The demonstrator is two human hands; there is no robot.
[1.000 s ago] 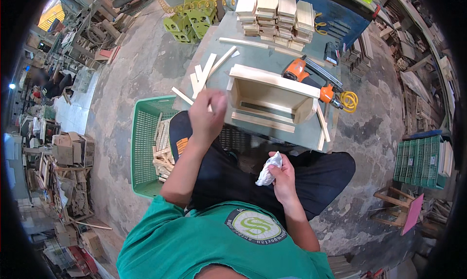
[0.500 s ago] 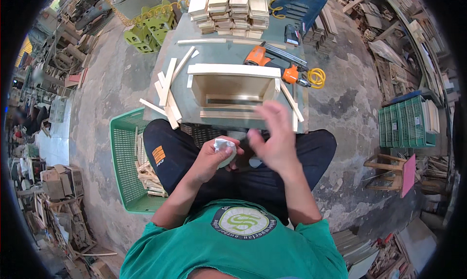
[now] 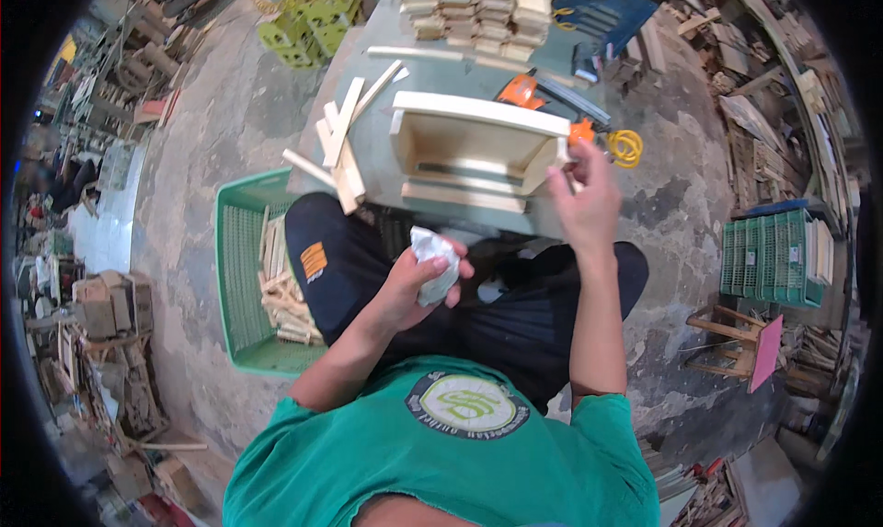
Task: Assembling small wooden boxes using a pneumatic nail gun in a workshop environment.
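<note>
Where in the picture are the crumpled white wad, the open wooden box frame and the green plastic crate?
crumpled white wad [image 3: 432, 265], head view, on its middle below the thumb.
open wooden box frame [image 3: 478, 113], head view, on its top board.
green plastic crate [image 3: 241, 279], head view, on its mesh floor.

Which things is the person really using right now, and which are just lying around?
In use:
left hand holding a crumpled white packet
right hand at the right end of the open wooden box

Lying about:
loose wooden slats
green basket of sticks
orange power tool
stacked wood blocks
</note>
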